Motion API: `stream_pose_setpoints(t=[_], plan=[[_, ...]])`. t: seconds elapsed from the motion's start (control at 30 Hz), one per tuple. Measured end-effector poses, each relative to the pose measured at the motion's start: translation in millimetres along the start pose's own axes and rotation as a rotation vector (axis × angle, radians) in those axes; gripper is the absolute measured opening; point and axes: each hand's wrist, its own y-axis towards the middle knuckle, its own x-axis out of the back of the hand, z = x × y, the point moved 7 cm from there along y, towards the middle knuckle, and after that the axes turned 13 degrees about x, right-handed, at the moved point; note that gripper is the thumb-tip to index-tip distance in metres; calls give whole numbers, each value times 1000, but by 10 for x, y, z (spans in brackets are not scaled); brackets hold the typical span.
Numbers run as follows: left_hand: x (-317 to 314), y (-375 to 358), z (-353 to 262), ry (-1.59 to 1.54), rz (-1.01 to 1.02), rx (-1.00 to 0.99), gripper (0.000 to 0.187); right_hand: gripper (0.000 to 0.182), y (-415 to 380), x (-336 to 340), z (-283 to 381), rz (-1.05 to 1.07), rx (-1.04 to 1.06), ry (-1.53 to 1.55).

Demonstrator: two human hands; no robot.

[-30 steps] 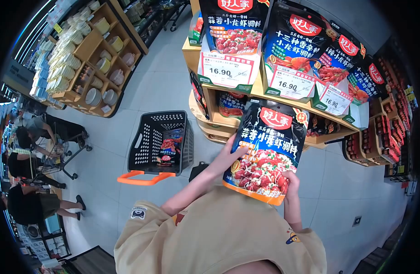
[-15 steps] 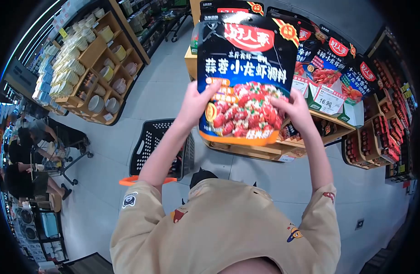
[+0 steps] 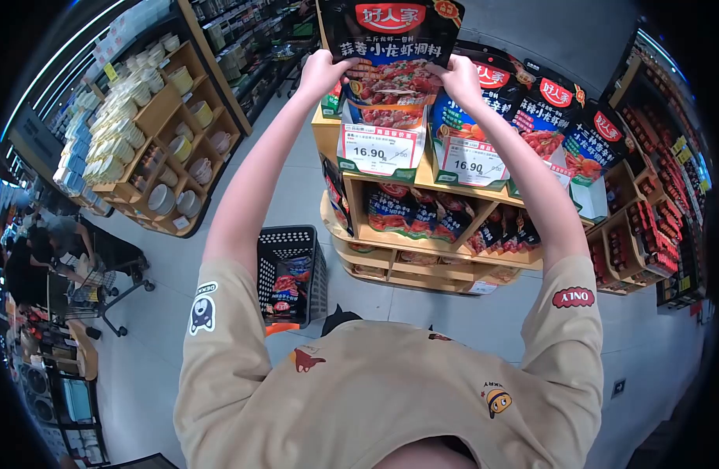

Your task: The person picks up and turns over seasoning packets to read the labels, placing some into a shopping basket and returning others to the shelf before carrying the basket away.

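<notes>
A black pouch of crayfish seasoning, with a red logo and a picture of crayfish, is upright at the top of the display, its upper edge out of view. My left hand pinches its left edge, thumb in front. On the opposite edge, my right hand grips it the same way. Directly below the pouch, a price card reading 16.90 is fixed to the shelf front. Similar pouches stand in a row to the right of my right hand. Whether the held pouch rests on the shelf is hidden.
Below my left arm, a black shopping basket on the floor holds seasoning pouches. The wooden display stand has more pouches on lower shelves. A bowl rack stands left; a person with a cart is beyond it.
Both hands have moved up and away from my body with the pouch, bringing it to the top of the display. The price cards and lower shelves have come into view beneath it.
</notes>
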Motion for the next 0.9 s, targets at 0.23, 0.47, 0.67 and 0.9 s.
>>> stream_pose_setpoints(t=[0.23,0.47,0.67,0.9], plan=[[-316,69,481,-408,124,33,18,15,-230,-187,-101,-11,-27,-123],[-278,97,613,-249,187,84,19,15,-220,-336,-142,31,-64,-130],[-556,31,1077,-160,260,210,19,23,-553,-487,-568,158,-271,-371],[-344,-12,1120,-386,-12,91,21,26,-594,-337,-493,121,-319,-235]])
